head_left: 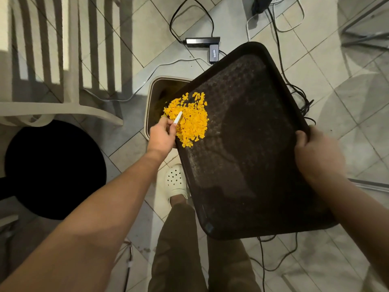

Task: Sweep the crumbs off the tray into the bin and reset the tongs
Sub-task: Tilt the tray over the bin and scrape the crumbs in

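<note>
The tray [252, 154], dark brown with a textured bed, is held above the tiled floor [315, 66], its left far corner tipped over the bin [155, 87]. Nearest to the camera, two legs in olive trousers [179, 249] are seen, and one foot in a white perforated clog [175, 182] is planted on the tiles just left of the tray's near edge. The tray's right rim is gripped by the right hand [317, 157], the thumb hooked over the edge and the fingers hidden beneath. The left hand [162, 137] is reached in from the left at the tray's left rim, and a small white stick-like tool [178, 118] is pinched between its fingers, the tip laid into the pile. The crumbs [189, 119], bright orange-yellow flakes, are heaped on the left part of the tray beside that rim, with a few scattered bits at the pile's far side. The beige bin is partly covered by the tray's corner, and some yellow bits can be made out inside its dark opening. To the left, a round black mat [54, 169] lies on the floor, and beyond it a pale slatted chair [63, 60] is seen. Farther off, a black power strip [202, 41] and several black and white cables [189, 17] are spread over the tiles.
</note>
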Action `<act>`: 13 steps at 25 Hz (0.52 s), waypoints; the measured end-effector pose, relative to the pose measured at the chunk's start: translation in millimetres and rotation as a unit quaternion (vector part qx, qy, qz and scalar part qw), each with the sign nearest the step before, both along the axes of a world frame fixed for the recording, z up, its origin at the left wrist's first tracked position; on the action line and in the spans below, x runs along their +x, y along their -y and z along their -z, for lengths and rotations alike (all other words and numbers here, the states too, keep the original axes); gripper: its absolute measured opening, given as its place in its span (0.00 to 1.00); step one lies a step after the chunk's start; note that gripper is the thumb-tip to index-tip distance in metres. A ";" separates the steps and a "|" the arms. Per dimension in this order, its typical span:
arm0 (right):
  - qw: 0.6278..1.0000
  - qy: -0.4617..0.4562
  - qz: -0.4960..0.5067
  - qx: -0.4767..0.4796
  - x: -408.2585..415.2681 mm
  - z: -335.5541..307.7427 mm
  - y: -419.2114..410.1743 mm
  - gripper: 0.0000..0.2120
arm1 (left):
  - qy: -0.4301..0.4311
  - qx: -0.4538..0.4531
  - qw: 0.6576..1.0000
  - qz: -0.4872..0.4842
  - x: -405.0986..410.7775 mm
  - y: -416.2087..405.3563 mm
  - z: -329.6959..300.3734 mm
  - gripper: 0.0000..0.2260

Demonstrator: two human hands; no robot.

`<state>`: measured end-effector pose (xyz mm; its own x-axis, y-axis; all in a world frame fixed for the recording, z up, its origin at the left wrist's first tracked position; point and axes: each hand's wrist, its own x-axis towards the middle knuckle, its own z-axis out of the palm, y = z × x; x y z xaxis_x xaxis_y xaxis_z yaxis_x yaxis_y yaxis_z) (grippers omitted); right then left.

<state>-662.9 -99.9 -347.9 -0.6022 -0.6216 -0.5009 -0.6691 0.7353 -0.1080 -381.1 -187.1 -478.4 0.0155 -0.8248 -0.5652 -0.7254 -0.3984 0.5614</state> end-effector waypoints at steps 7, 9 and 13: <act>1.000 0.005 0.007 -0.016 0.5 3.0 -4.6 0.12 | 0.080 0.023 0.997 0.008 -0.4 12.0 11.0 0.09; 1.000 0.000 0.008 -0.015 -0.1 3.9 -5.8 0.12 | 0.083 0.022 0.996 -0.006 0.0 13.1 10.9 0.09; 1.000 -0.004 0.011 -0.011 1.5 4.0 -6.2 0.12 | 0.000 -0.004 1.000 0.029 -14.2 8.7 -3.7 0.07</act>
<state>-661.4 -93.6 -351.9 -0.6199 -0.6187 -0.4825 -0.6540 0.7473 -0.1180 -395.3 -195.8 -474.7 -0.0320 -0.8287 -0.5588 -0.7474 -0.3513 0.5638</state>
